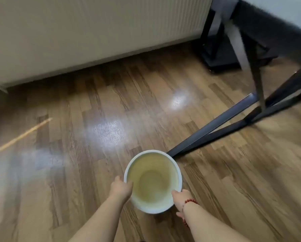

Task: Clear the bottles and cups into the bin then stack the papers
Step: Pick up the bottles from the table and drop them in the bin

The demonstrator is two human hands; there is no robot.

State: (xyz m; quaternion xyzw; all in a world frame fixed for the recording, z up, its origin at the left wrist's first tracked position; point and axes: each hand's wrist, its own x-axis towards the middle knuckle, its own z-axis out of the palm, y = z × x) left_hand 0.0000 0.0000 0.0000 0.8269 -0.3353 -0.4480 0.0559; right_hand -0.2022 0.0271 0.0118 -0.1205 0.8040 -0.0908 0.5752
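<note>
Leftmost, a thin pale wooden stick lay on the wood-plank floor, well apart from everything else; behind it ran a long beige ribbed panel; nearer the middle, the left hand gripped the left rim of the bin, its fingers curled over the edge and clamped on it; the round white bin, open-topped with a yellowish inside, sat upright between both hands, just beside the foot of a dark metal table frame; the right hand, a red bead bracelet at its wrist, held the near right rim, fingers closed on it.
</note>
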